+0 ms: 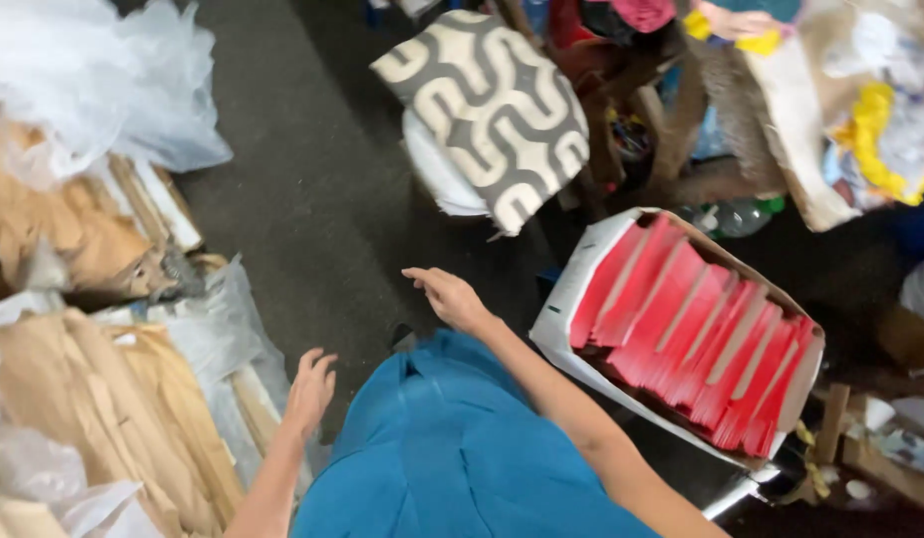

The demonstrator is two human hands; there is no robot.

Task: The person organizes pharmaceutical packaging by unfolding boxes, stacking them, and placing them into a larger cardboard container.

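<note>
— Top centre, a patterned cushion (492, 108) sits tilted on a white stool (440, 171).
— Clear plastic (93, 80) is bunched top left, over a dark floor (312, 199).
— Far right, yellow scraps (870, 139) lie in the clutter, wooden legs (681, 130) beside them.

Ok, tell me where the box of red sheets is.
In the head view, the box of red sheets sits on the right, just beyond the right hand, below the grey-and-cream patterned cushion.
</note>
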